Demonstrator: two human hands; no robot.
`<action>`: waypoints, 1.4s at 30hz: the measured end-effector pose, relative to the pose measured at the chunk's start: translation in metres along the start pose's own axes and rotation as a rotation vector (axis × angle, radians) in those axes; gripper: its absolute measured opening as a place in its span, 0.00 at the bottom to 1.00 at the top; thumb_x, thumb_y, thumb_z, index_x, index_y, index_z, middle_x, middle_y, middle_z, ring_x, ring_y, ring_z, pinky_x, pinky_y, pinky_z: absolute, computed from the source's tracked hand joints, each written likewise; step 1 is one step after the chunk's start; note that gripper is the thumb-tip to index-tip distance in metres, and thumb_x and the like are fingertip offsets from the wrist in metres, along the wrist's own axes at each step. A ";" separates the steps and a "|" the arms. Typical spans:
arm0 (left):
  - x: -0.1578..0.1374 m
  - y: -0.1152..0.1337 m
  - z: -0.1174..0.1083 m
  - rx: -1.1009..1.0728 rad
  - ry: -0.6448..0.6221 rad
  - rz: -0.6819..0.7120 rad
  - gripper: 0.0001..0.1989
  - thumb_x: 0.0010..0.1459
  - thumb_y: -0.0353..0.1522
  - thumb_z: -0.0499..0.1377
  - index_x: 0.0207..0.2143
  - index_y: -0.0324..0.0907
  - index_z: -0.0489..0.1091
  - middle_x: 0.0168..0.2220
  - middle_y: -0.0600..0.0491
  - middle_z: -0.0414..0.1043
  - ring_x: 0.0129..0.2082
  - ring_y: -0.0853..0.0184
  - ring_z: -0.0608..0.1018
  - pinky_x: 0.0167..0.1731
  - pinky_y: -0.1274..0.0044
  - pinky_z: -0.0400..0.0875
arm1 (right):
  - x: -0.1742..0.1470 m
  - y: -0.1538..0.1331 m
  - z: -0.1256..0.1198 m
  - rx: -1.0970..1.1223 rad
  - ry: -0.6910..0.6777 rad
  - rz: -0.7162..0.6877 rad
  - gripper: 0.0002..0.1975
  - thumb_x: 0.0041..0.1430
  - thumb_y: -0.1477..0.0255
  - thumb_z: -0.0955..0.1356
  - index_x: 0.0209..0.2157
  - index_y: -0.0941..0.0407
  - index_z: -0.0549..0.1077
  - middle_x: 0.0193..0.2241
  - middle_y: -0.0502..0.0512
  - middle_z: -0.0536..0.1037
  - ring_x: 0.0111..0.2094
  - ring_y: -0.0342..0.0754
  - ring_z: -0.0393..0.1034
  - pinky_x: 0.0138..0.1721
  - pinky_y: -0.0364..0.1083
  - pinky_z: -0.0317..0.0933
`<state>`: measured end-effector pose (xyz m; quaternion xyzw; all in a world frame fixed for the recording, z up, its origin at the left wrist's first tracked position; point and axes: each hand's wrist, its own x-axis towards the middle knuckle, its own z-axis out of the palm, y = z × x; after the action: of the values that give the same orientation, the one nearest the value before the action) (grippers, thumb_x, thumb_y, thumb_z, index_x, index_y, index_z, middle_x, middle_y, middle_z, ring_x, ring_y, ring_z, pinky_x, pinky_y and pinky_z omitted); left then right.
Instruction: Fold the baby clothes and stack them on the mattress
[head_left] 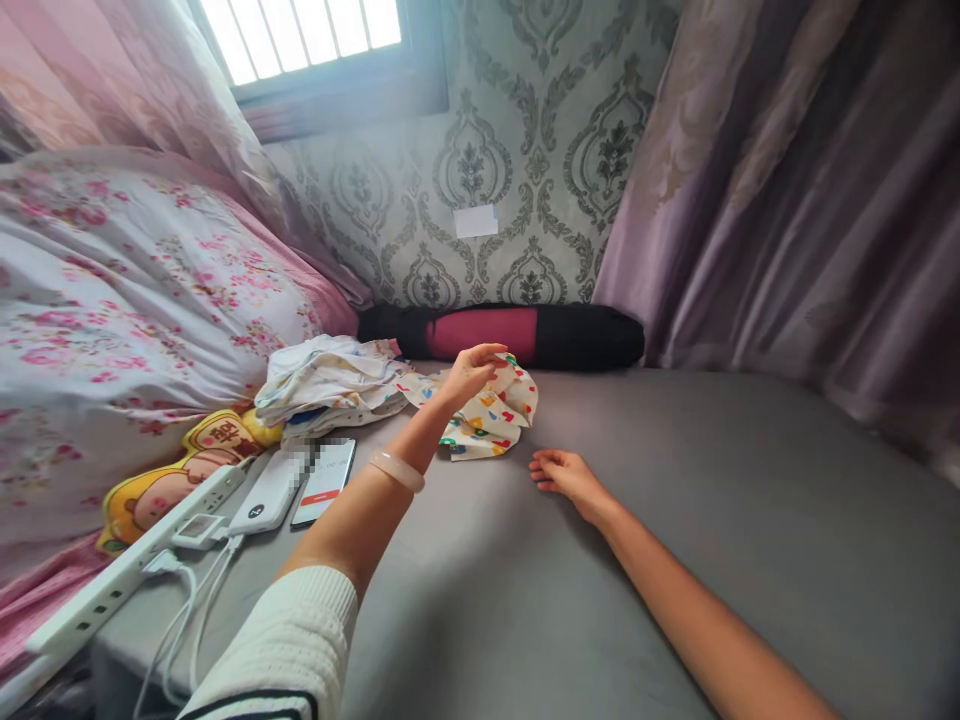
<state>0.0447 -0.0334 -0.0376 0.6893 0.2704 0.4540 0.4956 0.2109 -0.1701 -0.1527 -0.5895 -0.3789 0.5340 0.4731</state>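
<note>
My left hand (476,372), with a pale bangle on its wrist, pinches the upper edge of a cream cloth (484,430) printed with red, blue, yellow and green shapes. It may be a small garment, but its kind is unclear. The cloth hangs crumpled, its lower part at the grey bed surface (675,480). To the right of the cloth and apart from it, my right hand (566,478) is low over the surface, holding nothing, fingers loosely bent and slightly apart. Left of the cloth lies a heap of pale printed clothes (334,375).
A black and magenta bolster-like roll (484,335) lies along the wall. At left are a phone (326,485), a white power bank (266,495), a power strip (142,560) with cables, a yellow plush (176,480) and flowered bedding (150,290). Curtains (750,200) hang at right.
</note>
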 end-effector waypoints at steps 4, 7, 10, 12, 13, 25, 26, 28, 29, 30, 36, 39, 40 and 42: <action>-0.005 0.006 -0.004 -0.017 0.040 0.017 0.21 0.45 0.24 0.54 0.44 0.37 0.71 0.39 0.47 0.77 0.41 0.65 0.78 0.32 0.80 0.69 | 0.027 -0.005 0.027 -0.110 0.192 -0.145 0.11 0.47 0.78 0.68 0.37 0.57 0.71 0.35 0.56 0.78 0.35 0.46 0.74 0.33 0.42 0.68; -0.009 0.014 -0.007 -0.020 0.053 0.024 0.20 0.45 0.25 0.55 0.43 0.37 0.72 0.39 0.47 0.77 0.41 0.65 0.78 0.33 0.79 0.69 | 0.043 -0.006 0.045 -0.129 0.203 -0.263 0.15 0.46 0.75 0.69 0.39 0.56 0.71 0.36 0.54 0.79 0.37 0.48 0.75 0.38 0.44 0.68; -0.013 0.021 -0.010 -0.030 0.063 0.031 0.19 0.45 0.26 0.57 0.43 0.38 0.72 0.40 0.47 0.77 0.41 0.64 0.78 0.34 0.79 0.70 | 0.051 -0.006 0.057 -0.165 0.224 -0.345 0.14 0.48 0.71 0.68 0.40 0.55 0.72 0.35 0.53 0.80 0.38 0.49 0.75 0.37 0.45 0.68; -0.015 0.024 -0.012 -0.036 0.089 0.037 0.18 0.46 0.27 0.58 0.42 0.38 0.73 0.38 0.48 0.78 0.40 0.64 0.78 0.33 0.79 0.70 | 0.053 -0.006 0.061 -0.208 0.280 -0.348 0.12 0.49 0.68 0.67 0.37 0.55 0.74 0.33 0.54 0.80 0.37 0.51 0.75 0.36 0.45 0.68; -0.016 0.026 -0.014 -0.039 0.108 0.039 0.17 0.46 0.28 0.59 0.41 0.38 0.73 0.37 0.48 0.78 0.40 0.64 0.78 0.32 0.79 0.70 | 0.054 -0.006 0.062 -0.221 0.298 -0.344 0.11 0.50 0.67 0.67 0.35 0.55 0.74 0.32 0.54 0.81 0.37 0.52 0.75 0.35 0.45 0.68; -0.017 0.016 -0.030 0.066 0.303 0.076 0.11 0.47 0.35 0.62 0.33 0.39 0.74 0.26 0.53 0.76 0.29 0.68 0.77 0.30 0.78 0.69 | 0.044 -0.029 0.012 -0.044 0.128 -0.404 0.19 0.41 0.58 0.71 0.31 0.57 0.72 0.27 0.54 0.80 0.31 0.51 0.74 0.32 0.46 0.66; -0.018 0.014 -0.030 0.084 0.315 0.081 0.11 0.47 0.35 0.62 0.33 0.39 0.74 0.26 0.53 0.76 0.29 0.68 0.77 0.31 0.78 0.69 | 0.041 -0.035 0.004 -0.065 0.095 -0.409 0.18 0.40 0.60 0.72 0.31 0.57 0.72 0.27 0.54 0.80 0.31 0.51 0.74 0.32 0.46 0.66; -0.018 0.011 -0.030 0.133 0.323 0.093 0.10 0.48 0.35 0.61 0.33 0.39 0.74 0.27 0.53 0.75 0.30 0.67 0.76 0.33 0.77 0.69 | 0.035 -0.046 -0.012 -0.132 0.033 -0.427 0.14 0.40 0.65 0.72 0.31 0.56 0.73 0.28 0.53 0.80 0.32 0.49 0.74 0.34 0.45 0.66; -0.019 0.011 -0.030 0.171 0.323 0.100 0.09 0.49 0.34 0.61 0.33 0.39 0.74 0.28 0.53 0.75 0.30 0.67 0.76 0.34 0.77 0.69 | 0.032 -0.052 -0.020 -0.170 0.018 -0.440 0.12 0.40 0.68 0.71 0.31 0.56 0.73 0.29 0.53 0.80 0.33 0.49 0.74 0.36 0.45 0.66; -0.020 0.010 -0.029 0.223 0.326 0.106 0.09 0.50 0.34 0.60 0.33 0.39 0.74 0.28 0.52 0.75 0.31 0.67 0.76 0.36 0.76 0.69 | 0.028 -0.058 -0.027 -0.206 0.025 -0.452 0.10 0.41 0.70 0.70 0.30 0.56 0.73 0.30 0.53 0.80 0.33 0.48 0.74 0.37 0.45 0.66; -0.026 0.013 -0.013 0.590 0.524 0.139 0.06 0.50 0.31 0.60 0.31 0.41 0.77 0.38 0.49 0.65 0.38 0.65 0.73 0.45 0.71 0.68 | 0.013 -0.089 -0.057 -0.313 0.288 -0.438 0.07 0.49 0.73 0.65 0.31 0.57 0.73 0.29 0.54 0.79 0.31 0.47 0.73 0.33 0.44 0.66; -0.029 0.016 0.001 0.610 0.546 0.096 0.07 0.52 0.30 0.59 0.31 0.40 0.77 0.45 0.46 0.63 0.42 0.61 0.73 0.46 0.69 0.68 | 0.007 -0.105 -0.064 -0.351 0.396 -0.473 0.09 0.51 0.72 0.63 0.31 0.57 0.73 0.29 0.55 0.78 0.30 0.47 0.71 0.30 0.43 0.65; -0.030 0.017 0.005 0.604 0.541 0.083 0.07 0.53 0.30 0.58 0.31 0.40 0.76 0.47 0.45 0.62 0.42 0.61 0.73 0.46 0.69 0.68 | 0.005 -0.111 -0.065 -0.377 0.438 -0.498 0.10 0.51 0.71 0.62 0.32 0.57 0.74 0.29 0.54 0.77 0.30 0.47 0.71 0.29 0.43 0.64; -0.032 0.022 0.013 0.590 0.543 0.071 0.08 0.54 0.30 0.56 0.32 0.40 0.75 0.52 0.45 0.61 0.44 0.59 0.73 0.47 0.68 0.68 | -0.001 -0.123 -0.066 -0.445 0.521 -0.540 0.12 0.51 0.72 0.61 0.33 0.57 0.74 0.28 0.53 0.77 0.30 0.47 0.70 0.28 0.43 0.63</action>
<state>0.0405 -0.0732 -0.0300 0.6658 0.4863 0.5394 0.1710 0.2833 -0.1482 -0.0352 -0.6718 -0.4933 0.1300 0.5372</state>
